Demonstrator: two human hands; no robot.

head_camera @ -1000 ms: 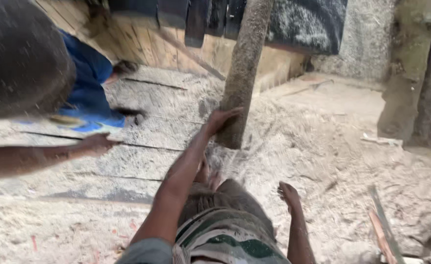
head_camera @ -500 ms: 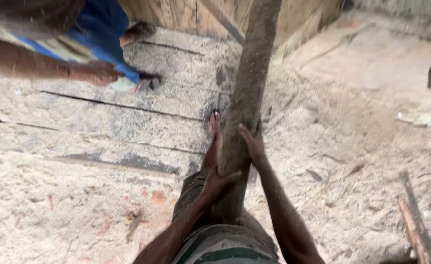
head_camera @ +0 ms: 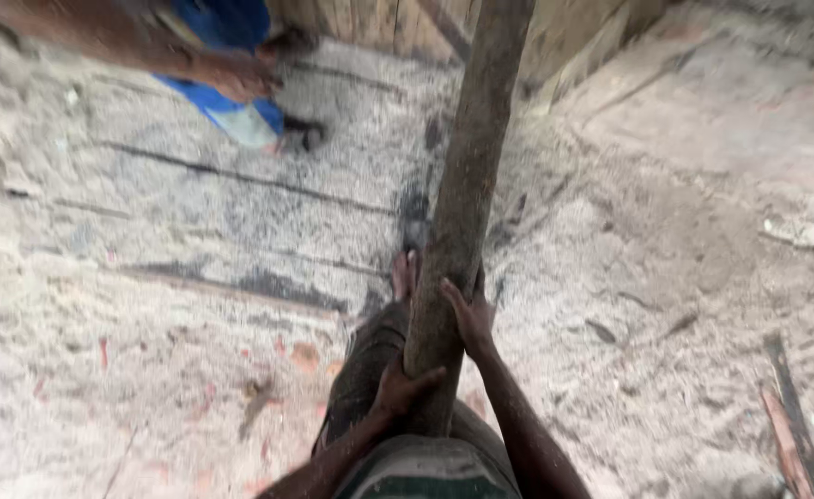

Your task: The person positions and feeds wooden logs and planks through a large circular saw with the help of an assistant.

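A long rough wooden pole (head_camera: pixel 467 176) stands nearly upright in front of me, leaning slightly toward the top of the view. My left hand (head_camera: pixel 400 383) is wrapped around its lower part, close to my body. My right hand (head_camera: pixel 470 317) grips the pole a little higher on its right side. My bare foot (head_camera: pixel 404 273) rests on the sandy ground beside the pole's base, and my knee in dusty trousers (head_camera: pixel 365 370) sits below my hands.
Another person in blue clothing (head_camera: pixel 227 55) bends at the upper left, with a hand (head_camera: pixel 236 76) reaching down. A wooden plank wall (head_camera: pixel 379 23) runs along the top. Dark thin lines (head_camera: pixel 241 176) cross the sandy floor. Wood scraps (head_camera: pixel 786 425) lie at the lower right.
One second ago only my left hand held the pole while my right hung free. Both hands now grip it, lower down, and the view has tilted further down toward the ground.
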